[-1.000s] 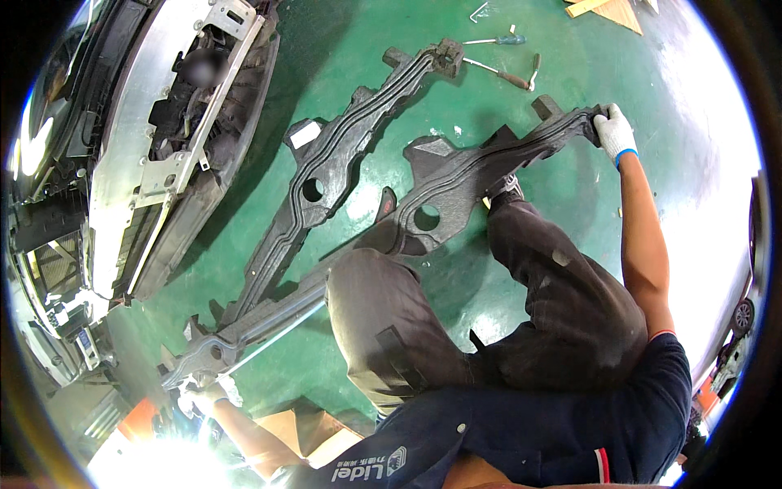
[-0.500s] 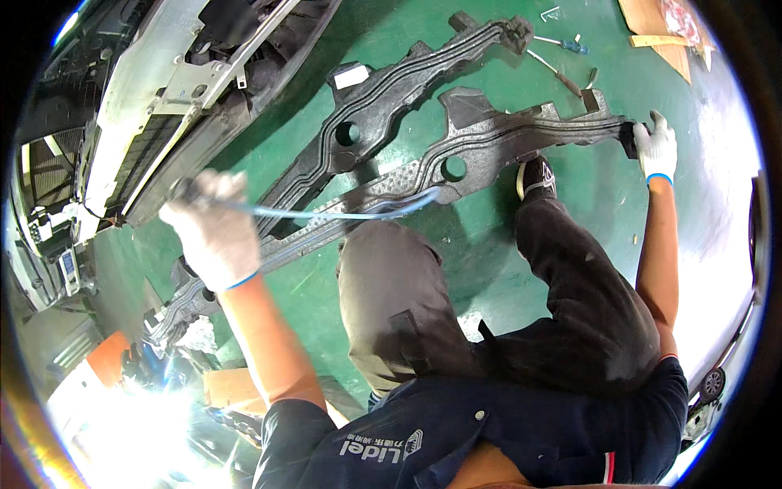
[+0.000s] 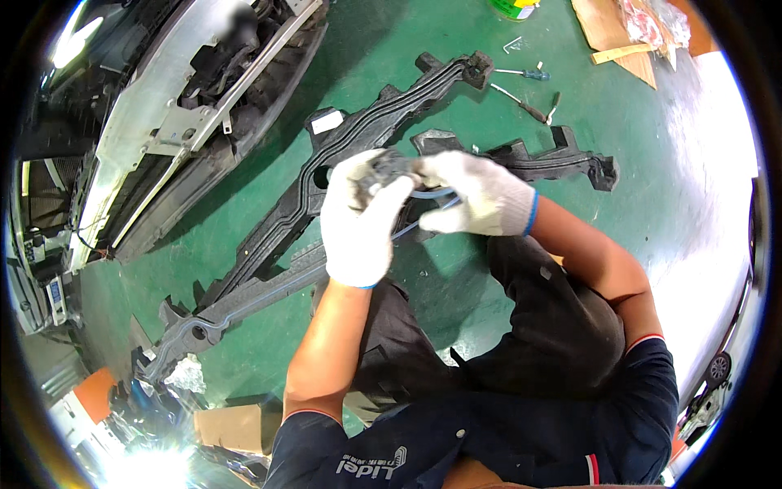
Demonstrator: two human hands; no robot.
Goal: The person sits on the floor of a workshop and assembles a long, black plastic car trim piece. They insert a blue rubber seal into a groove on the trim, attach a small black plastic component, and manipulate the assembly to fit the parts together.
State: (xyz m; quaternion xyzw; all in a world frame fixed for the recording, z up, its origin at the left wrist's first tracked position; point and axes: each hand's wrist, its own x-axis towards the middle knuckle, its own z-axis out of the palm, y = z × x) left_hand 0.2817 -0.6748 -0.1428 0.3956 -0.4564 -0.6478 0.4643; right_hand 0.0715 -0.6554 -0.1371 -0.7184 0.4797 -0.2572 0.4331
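Both my hands wear white gloves with blue cuffs and meet above the middle of two long black moulded foam strips on the floor. Closed in my left hand (image 3: 358, 232) is a small dark part (image 3: 389, 168), too blurred to name more exactly. A thin light-blue tube (image 3: 405, 231) runs from beside it, down between the hands. My right hand (image 3: 487, 196) has its fingers bent around the tube beside the dark part. Beneath the hands lies the near foam strip (image 3: 265, 287), partly hidden. Behind it is the far foam strip (image 3: 371, 130), with a white label on it.
A car front (image 3: 175, 122) with exposed metal stands at the left. Screwdrivers (image 3: 533, 75) and a hex key (image 3: 512, 45) lie beyond the strips. Cardboard (image 3: 611, 41) is at the far right, a cardboard box (image 3: 230, 428) at the near left, and a green can (image 3: 515, 8) at the far edge.
My right hand has left the near strip's right end and come inward. My left hand has moved right with the dark part and blue tube, and both hands now meet.
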